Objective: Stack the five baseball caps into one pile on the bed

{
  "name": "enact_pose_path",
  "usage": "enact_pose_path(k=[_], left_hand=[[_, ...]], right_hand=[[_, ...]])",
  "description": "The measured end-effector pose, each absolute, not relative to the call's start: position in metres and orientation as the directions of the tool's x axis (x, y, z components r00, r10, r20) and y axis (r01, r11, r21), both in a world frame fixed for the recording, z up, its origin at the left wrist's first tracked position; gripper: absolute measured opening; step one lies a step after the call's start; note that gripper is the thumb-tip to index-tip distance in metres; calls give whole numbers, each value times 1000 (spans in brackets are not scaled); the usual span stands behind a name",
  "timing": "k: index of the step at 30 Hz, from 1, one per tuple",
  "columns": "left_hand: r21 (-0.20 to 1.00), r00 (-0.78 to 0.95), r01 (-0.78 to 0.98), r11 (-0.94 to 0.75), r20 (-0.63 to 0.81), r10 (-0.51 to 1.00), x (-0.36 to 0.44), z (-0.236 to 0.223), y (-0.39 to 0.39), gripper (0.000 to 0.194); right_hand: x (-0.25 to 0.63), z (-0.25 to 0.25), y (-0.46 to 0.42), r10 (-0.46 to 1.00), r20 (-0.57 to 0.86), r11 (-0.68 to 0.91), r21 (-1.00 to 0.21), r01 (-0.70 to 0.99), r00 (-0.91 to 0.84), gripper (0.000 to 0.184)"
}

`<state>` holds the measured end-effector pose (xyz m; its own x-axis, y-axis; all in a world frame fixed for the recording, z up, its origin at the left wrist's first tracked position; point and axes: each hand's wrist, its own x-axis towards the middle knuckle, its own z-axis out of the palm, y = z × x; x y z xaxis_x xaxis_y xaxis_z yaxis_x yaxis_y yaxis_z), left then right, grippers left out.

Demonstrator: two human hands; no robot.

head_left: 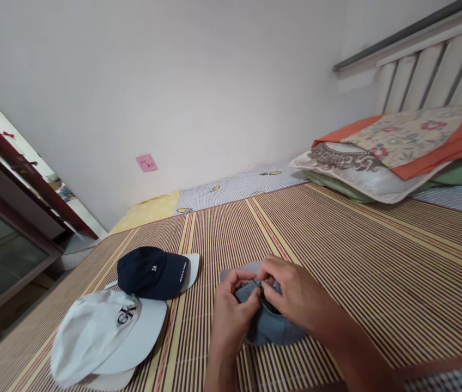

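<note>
A grey-blue cap [275, 329] rests on the striped bamboo mat, with both hands closed on it near its far part. My left hand [235, 305] pinches the cap's edge between thumb and fingers. Just beside it, my right hand [290, 291] pinches the same area, its fingertips almost meeting the left thumb. What exactly lies between the fingertips is too small to make out. A paler grey brim shows behind the hands. To the left lie a navy cap [145, 272] with a light brim and, nearer, a white cap [92, 332] with black letters.
The bamboo mat [223, 234] covers the bed. Stacked pillows [362, 169] with an orange and floral cover sit at the far right, below a headboard [439, 65]. A white wall [214, 81] with a pink note [146, 163] stands behind. A glass-fronted cabinet [2, 250] is at left.
</note>
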<state>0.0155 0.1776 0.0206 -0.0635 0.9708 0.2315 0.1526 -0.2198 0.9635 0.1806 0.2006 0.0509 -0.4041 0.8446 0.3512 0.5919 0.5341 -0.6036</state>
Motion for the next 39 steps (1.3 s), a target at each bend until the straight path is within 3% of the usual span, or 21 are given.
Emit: enact_pose_path(k=[9, 15, 23, 32, 36, 39], left_hand=[[954, -57, 186, -237, 252, 966, 19, 22, 178, 18], [933, 23, 222, -284, 286, 958, 20, 32, 173, 9], [928, -15, 257, -271, 284, 959, 20, 29, 174, 11], [940, -47, 215, -266, 282, 958, 19, 29, 175, 8], [940, -81, 203, -275, 296, 952, 16, 24, 176, 12], [958, -92, 80, -274, 281, 955, 16, 22, 176, 17]], right_hand=[[181, 56, 199, 829, 350, 550, -652, 523, -435, 23], [182, 57, 195, 802, 437, 587, -704, 400, -408, 22], [183, 54, 199, 866, 376, 464, -849, 251, -331, 19], [180, 50, 200, 871, 389, 490, -735, 468, -301, 19], [181, 44, 203, 919, 321, 387, -844, 372, -227, 15], [183, 47, 204, 900, 349, 416, -865, 282, -260, 13]])
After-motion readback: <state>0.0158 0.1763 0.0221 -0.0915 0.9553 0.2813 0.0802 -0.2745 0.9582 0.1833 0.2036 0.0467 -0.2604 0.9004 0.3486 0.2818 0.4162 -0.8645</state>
